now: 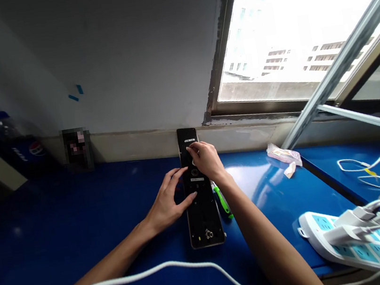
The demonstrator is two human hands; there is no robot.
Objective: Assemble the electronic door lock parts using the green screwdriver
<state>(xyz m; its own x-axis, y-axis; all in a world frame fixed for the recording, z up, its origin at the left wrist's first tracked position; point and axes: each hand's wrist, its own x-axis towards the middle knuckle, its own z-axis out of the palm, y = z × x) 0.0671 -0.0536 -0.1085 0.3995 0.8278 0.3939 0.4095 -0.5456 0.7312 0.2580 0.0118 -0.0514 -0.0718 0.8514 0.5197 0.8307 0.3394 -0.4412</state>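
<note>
A long, narrow black panel lies on the blue table, its far end near the wall. It carries white label strips, a round opening and a metal fitting at the near end. My left hand has its fingers apart, with thumb and fingertips resting at the panel's left side. My right hand is over the upper part of the panel, thumb and fingers pinched together; what they hold, if anything, is too small to make out. Beside the panel, partly behind my right forearm, lies a green-handled screwdriver.
A white power strip with plugs stands at the right. A white cable crosses in front over my left forearm. A plastic packet lies near the window, a metal bar slants there, and a bottle stands at the far left.
</note>
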